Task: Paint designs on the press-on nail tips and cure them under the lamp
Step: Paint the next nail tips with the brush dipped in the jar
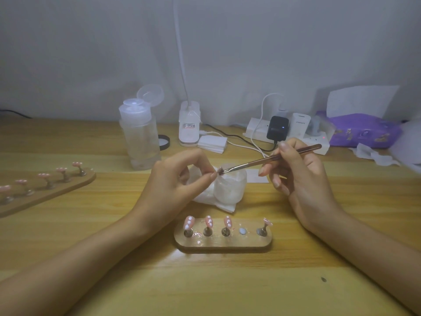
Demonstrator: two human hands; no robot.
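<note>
Hands nearly meet above a jar (230, 188) on the desk (136, 281), left hand (173, 179) pinching what looks like a nail tip (220, 172), right hand (298, 179) gripping the brush (273, 158) touching it: painting seems under way, steady strokes then curing likely next.

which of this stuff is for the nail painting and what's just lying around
In use: brush in right hand, small piece pinched by left hand, jar, near stand, far stand, lamp.
Lying about: bottle, power strip, charger, tissue pack.
</note>
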